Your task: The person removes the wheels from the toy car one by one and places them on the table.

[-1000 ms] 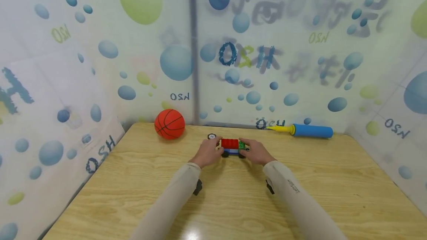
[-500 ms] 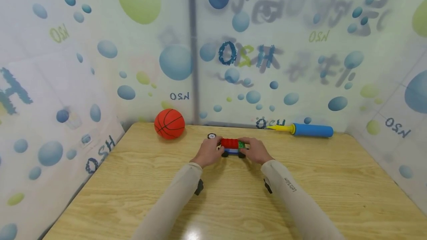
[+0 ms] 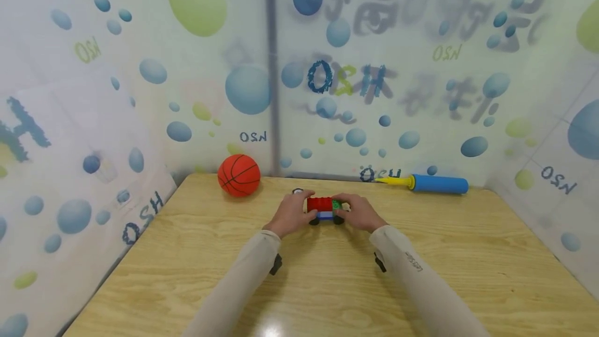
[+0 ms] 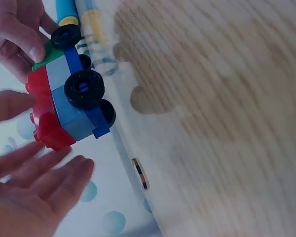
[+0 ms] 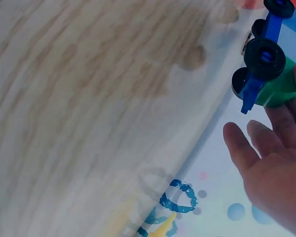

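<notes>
A small toy car (image 3: 320,204) of building blocks is between my two hands above the wooden table (image 3: 323,290). It has a red block (image 4: 43,101), a green block (image 5: 278,89) at its right end, a blue base and black wheels. My left hand (image 3: 290,216) holds the red end, with its thumb on the near side and index finger on the far side; its other fingers spread below, apart from the blocks. My right hand (image 3: 361,213) pinches the green end between thumb and fingers. Beyond my left hand lies a poker chip (image 4: 139,174), mostly hidden in the head view.
A red basketball (image 3: 239,175) sits at the back left of the table. At the back right lies a blue balloon pump (image 3: 440,184) with a yellow nozzle. Walls (image 3: 402,30) printed with bubbles close in the back and both sides.
The toy car has shifted slightly left and closer to me, along with my hands. My left hand now covers more of the chip. Both hands have stayed at the car throughout.
</notes>
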Demonstrator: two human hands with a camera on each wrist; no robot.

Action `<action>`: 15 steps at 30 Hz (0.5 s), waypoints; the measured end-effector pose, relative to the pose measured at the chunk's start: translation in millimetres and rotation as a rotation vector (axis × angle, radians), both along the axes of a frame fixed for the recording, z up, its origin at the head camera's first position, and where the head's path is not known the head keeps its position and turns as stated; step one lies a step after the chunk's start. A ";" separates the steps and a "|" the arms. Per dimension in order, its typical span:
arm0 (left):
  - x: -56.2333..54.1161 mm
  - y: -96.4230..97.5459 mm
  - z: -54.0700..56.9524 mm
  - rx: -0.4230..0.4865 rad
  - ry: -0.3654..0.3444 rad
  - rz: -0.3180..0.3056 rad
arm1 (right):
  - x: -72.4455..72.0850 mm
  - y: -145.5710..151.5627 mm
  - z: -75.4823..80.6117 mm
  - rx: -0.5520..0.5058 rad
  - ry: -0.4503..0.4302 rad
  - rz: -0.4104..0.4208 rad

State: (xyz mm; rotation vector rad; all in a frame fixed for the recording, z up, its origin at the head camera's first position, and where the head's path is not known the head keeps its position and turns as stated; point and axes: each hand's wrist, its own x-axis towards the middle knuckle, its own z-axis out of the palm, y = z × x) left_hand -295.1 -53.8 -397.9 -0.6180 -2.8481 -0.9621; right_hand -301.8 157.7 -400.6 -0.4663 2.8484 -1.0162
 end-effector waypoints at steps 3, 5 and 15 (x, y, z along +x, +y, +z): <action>0.5 1.8 2.0 0.018 0.007 -0.068 | 3.3 3.0 5.2 -0.006 -0.011 0.047; 1.2 2.9 3.7 0.029 0.027 -0.115 | 4.4 5.2 8.4 -0.019 -0.029 0.072; 5.9 5.1 3.2 0.067 0.053 -0.231 | 1.6 18.6 11.9 -0.149 -0.159 0.229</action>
